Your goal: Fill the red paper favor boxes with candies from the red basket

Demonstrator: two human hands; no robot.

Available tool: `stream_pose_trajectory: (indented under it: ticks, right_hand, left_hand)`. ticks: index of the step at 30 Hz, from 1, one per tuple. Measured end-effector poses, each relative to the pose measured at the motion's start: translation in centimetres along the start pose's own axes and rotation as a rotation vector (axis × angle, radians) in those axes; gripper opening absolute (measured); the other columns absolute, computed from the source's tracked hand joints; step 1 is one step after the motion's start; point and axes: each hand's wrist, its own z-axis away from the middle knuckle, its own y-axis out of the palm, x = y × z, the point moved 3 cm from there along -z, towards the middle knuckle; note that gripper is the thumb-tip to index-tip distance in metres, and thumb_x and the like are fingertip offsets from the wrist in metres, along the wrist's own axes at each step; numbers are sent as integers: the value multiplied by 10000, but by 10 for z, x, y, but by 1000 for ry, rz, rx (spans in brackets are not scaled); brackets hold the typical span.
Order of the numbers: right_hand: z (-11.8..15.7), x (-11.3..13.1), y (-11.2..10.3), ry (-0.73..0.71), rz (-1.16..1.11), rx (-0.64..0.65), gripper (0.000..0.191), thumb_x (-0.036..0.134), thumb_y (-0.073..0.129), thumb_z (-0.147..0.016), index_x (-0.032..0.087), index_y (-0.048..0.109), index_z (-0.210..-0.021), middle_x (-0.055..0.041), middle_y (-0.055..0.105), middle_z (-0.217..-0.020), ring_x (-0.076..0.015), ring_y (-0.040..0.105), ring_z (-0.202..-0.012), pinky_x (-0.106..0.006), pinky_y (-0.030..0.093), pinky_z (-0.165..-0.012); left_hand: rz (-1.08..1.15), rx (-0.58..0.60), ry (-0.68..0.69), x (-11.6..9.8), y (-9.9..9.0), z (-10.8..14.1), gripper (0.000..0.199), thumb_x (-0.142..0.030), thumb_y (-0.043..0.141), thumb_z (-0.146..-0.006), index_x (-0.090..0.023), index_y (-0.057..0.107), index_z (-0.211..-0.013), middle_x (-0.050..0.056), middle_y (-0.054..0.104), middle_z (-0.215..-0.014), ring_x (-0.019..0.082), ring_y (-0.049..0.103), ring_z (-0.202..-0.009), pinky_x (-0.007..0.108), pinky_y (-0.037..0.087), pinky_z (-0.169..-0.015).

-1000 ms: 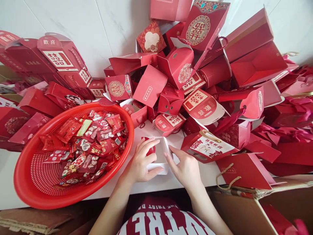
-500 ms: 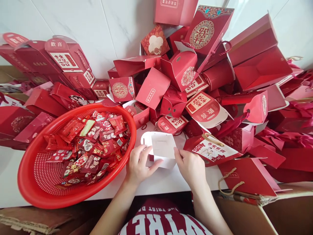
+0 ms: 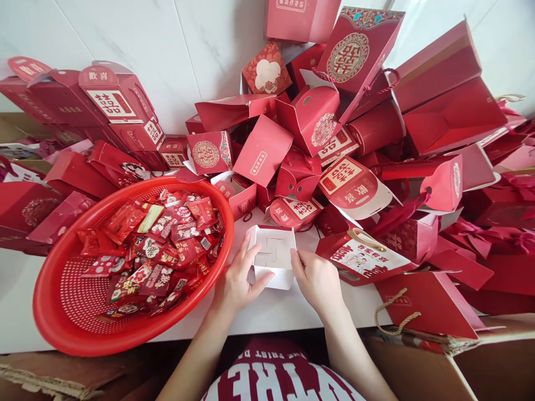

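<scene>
- White card is facing up at me from inside the open gift box (image 3: 281,240), which is sitting on the white table (image 3: 284,313) between my hands, its bottom flaps showing cut lines.
- My left hand (image 3: 236,279) is resting its fingers against the box's left side, with the thumb reaching over the front; I cannot tell how firmly it is gripping.
- My right hand (image 3: 320,279) is pinching the box's right wall between thumb and fingers, so my hands are staying apart, one on each side.
- To my left, a red plastic basket (image 3: 86,338) is holding a heap of wrapped candies (image 3: 167,239), mostly red, with one pale green packet (image 3: 150,218) lying on top.
- Beyond the box, a jumbled pile of red gift boxes (image 3: 262,150) is leaning every which way, some tilted, some lying open, in front of the marbled wall (image 3: 137,33).
- At far left, double-happiness boxes (image 3: 111,103) are standing stacked behind the basket.
- At right, a couple-print box (image 3: 363,257) is lying tilted near my right hand, and a rope-handled red bag (image 3: 430,301) is lying nearer the table's edge.
- Below that bag, a brown cardboard carton (image 3: 412,362) is standing open.
</scene>
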Motion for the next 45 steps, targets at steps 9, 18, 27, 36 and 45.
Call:
stream_pose_trajectory:
  ticks: [9, 18, 27, 36, 45]
  right_hand:
    - [5, 2, -1, -211, 72, -130, 465, 356, 390, -1051, 184, 508, -636, -1, 564, -571, -109, 479, -461, -265, 208, -493]
    - [17, 4, -17, -255, -1, -234, 437, 341, 434, -1035, 184, 503, -633, 28, 529, -558, -87, 444, -462, -233, 260, -496]
    - [-12, 16, -32, -143, 276, 232, 473, 361, 471, -1023, 183, 590, -602, -25, 631, -565, -138, 538, -502, -270, 178, -518]
    - [-36, 110, -104, -582, 178, -137, 244, 331, 537, -989, 188, 627, -813, -20, 629, -637, -138, 549, -517, -274, 233, -504]
    - [-96, 220, 10, -865, 240, 419, 288, 17, 513, -899, 53, 655, -1147, -221, 661, -1238, -301, 642, -1162, -383, 555, -923]
  left_hand:
    - [80, 66, -41, 3, 4, 4, 786, -505, 741, -825, -214, 349, -1442, 219, 390, -1566, 331, 614, -1263, 358, 615, -802]
    - [89, -218, 264, -9, -9, -5, 741, -464, 826, -740, -181, 470, -1324, 243, 277, -1593, 426, 377, -1448, 593, 415, -1119]
    - [-14, -151, 69, -6, -6, -1, 573, -408, 710, -845, -158, 541, -1331, 222, 298, -1607, 412, 339, -1474, 549, 389, -1152]
    - [91, 3, 107, 0, 1, 0, 517, -420, 633, -903, -157, 545, -1339, 191, 513, -1474, 360, 494, -1381, 516, 465, -1114]
    - [139, 90, -10, 1, 8, 4, 556, -418, 620, -924, -165, 510, -1406, 175, 588, -1355, 324, 625, -1204, 445, 575, -960]
